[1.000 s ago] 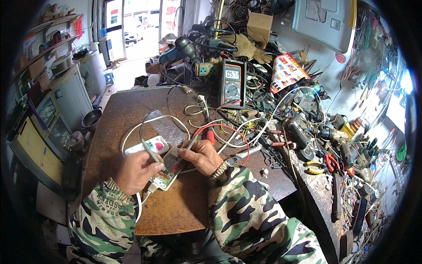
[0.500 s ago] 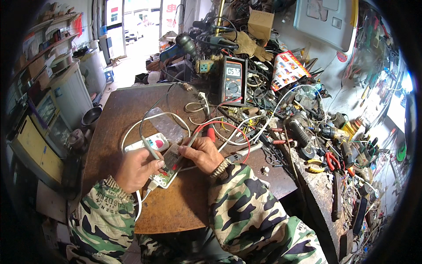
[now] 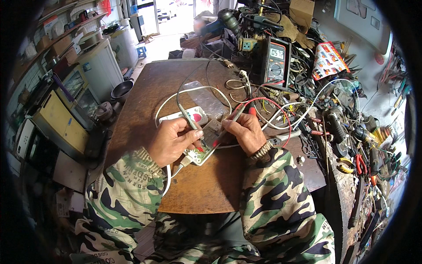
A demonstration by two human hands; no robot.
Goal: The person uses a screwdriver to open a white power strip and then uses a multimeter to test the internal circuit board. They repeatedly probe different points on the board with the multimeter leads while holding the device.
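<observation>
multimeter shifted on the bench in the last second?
No. The multimeter sits at the same spot beside the red printed card, behind the wooden board; only the camera view drifted slightly.

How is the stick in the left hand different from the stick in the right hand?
The grey probe in the left hand trails a dark lead; the probe in the right hand trails a red lead. The grey probe leans toward the person's left, the other toward their right. Both tips meet the small circuit board on the wooden table.
</observation>
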